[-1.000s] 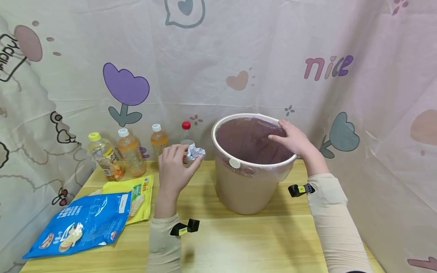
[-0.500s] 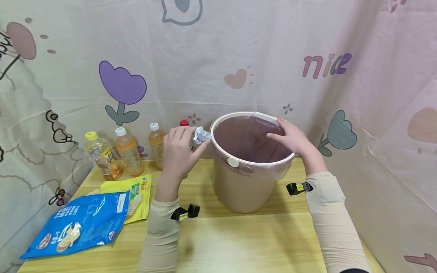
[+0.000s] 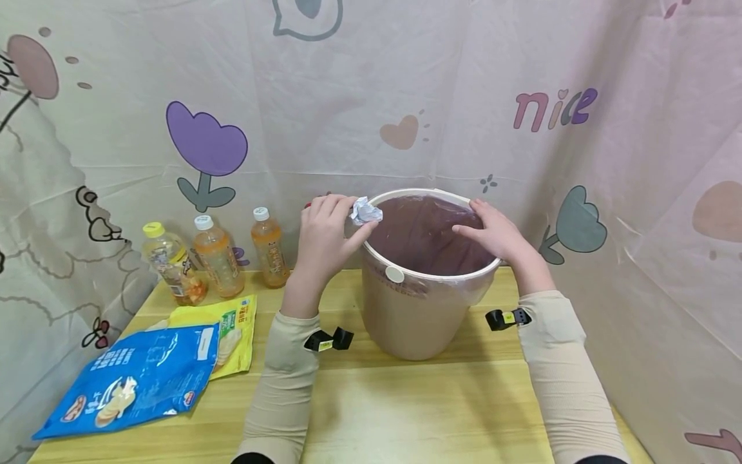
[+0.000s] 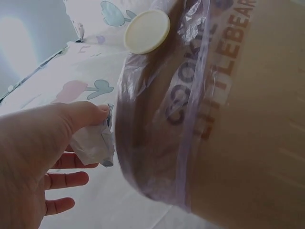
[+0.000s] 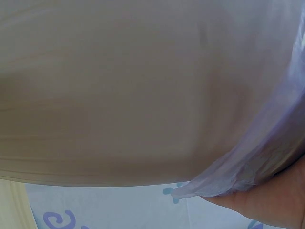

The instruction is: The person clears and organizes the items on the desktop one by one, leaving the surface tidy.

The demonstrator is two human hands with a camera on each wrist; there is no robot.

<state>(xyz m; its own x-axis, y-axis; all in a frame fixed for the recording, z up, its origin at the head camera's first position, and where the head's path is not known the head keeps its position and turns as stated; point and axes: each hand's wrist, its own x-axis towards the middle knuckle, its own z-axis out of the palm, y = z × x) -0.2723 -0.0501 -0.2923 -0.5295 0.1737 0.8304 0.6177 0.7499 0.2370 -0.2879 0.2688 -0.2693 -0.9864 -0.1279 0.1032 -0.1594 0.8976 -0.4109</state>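
Note:
A crumpled piece of white paper (image 3: 366,211) is pinched between the thumb and fingers of my left hand (image 3: 324,241). This hand stands at the left rim of a beige trash can (image 3: 414,322), with the paper close to the rim. In the left wrist view the paper (image 4: 93,143) shows outside the can's bag-covered edge, the lower fingers spread. A clear purplish bag lines the can. My right hand (image 3: 498,235) rests on the can's right rim, its thumb stretched over the opening. The right wrist view shows mostly the can's wall (image 5: 119,95) and part of that hand (image 5: 271,205).
Left of the can stand a yellow-capped bottle (image 3: 174,264), two white-capped bottles of orange drink (image 3: 219,258), and a red-capped bottle mostly hidden behind my left hand. A blue snack bag (image 3: 133,380) overlaps a yellow one (image 3: 240,335) on the wooden table (image 3: 406,412). Printed cloth hangs behind.
My left hand has moved right and up with the paper, from in front of the red-capped bottle to the can's left rim. The right hand has stayed on the rim.

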